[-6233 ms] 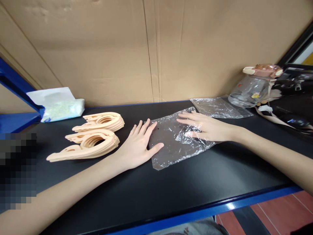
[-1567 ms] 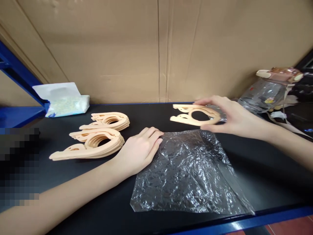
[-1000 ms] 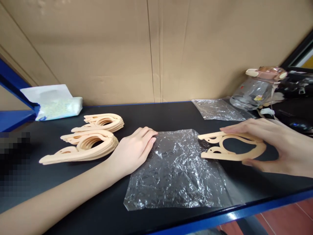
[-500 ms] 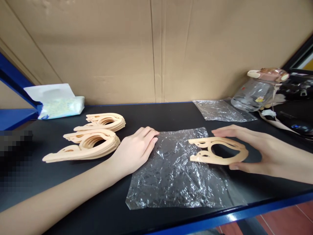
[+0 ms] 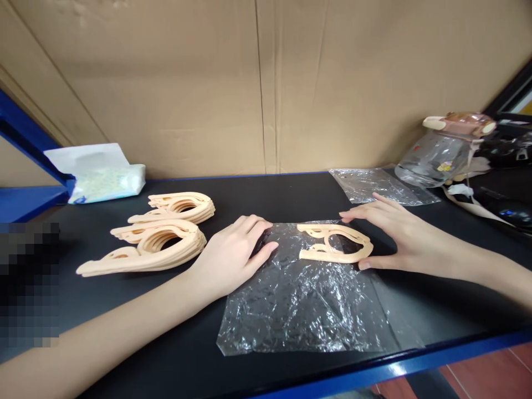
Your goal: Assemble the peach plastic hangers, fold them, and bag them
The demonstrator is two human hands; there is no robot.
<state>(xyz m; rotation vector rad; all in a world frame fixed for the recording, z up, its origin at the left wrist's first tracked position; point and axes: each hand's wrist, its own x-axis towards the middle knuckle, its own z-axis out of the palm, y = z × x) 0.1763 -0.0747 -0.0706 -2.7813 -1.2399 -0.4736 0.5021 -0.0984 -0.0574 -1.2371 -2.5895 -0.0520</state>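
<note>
A clear plastic bag lies flat on the black bench top. My left hand rests on the bag's left edge, its fingers curled and pressing the plastic down. My right hand holds a small stack of peach folding hangers by its right end, thumb below and fingers above. The hangers lie over the bag's far part; whether they are inside the bag or on top of it I cannot tell.
Two piles of peach hangers lie at the left. A tissue pack sits at the far left by a blue frame. Further clear bags, a lidded clear water bottle and dark items stand at the right. A cardboard wall closes the back.
My right hand has brought the hangers from the right leftwards, onto the bag's far part. My left hand has stayed on the bag's left edge.
</note>
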